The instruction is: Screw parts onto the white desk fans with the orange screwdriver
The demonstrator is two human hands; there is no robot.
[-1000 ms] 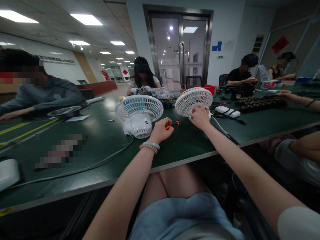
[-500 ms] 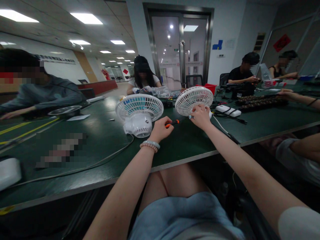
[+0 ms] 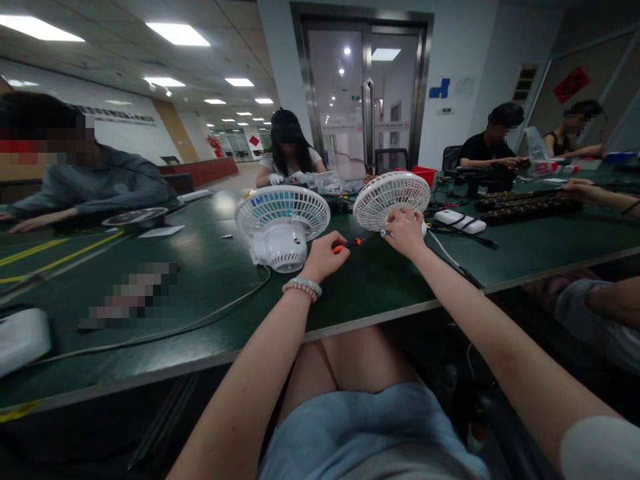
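My left hand (image 3: 324,255) is closed around a screwdriver (image 3: 354,243) with an orange and black handle. Its thin shaft points right, toward my other hand. A white fan (image 3: 391,200) with a round grille stands tilted on the green table, and my right hand (image 3: 403,232) grips its rear, which the fingers largely hide. By those fingers is a small pale-blue spot I cannot make out. Just left of my left hand, a second white fan (image 3: 280,248) rests with its motor housing toward me and its grille facing away.
A white power strip (image 3: 460,221) with black cables lies right of the fans. Farther right are dark strip-like parts (image 3: 530,203), with a co-worker's hand (image 3: 587,192) on them. A cord (image 3: 220,311) crosses the table's left side. Other people sit around the table (image 3: 200,280).
The view has shifted slightly, so everything sits a little farther right. Both hands keep their places on the screwdriver and the right fan.
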